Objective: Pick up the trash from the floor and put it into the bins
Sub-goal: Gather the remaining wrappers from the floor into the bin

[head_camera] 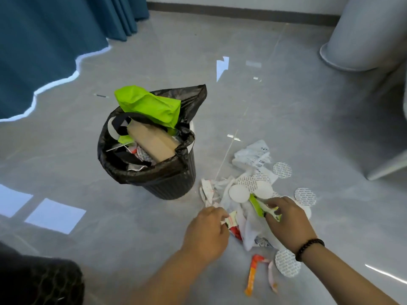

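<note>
Curtain fabric (44, 40) in dark blue hangs at the far left, its hem just above the glossy grey tiled floor (286, 111). Right of it stands a black ribbed bin (176, 183) lined with a black bag (136, 172) and filled above its rim: a crumpled lime-green wrapper (149, 104) sits on top at the back, a brown cardboard piece (152, 142) leans tilted below it, and scraps of paper lie beside that. Just right of the bin a heap of trash lies on the floor: torn white paper (251, 155), white round foil seals (239, 193) and printed discs (282, 170). The left hand (206, 230) reaches into the near edge of the heap, fingers curled, pinching a small red-and-white wrapper scrap (232, 220). The right hand (286, 219), with a dark bead bracelet (309, 247) on its wrist, is over the middle of the heap, fingers curled round a green-and-white wrapper (262, 208). Near its forearm an orange sachet (252, 276) and another printed disc lie on the floor. A pale grey rounded base (361, 36) stands at the far right.
</note>
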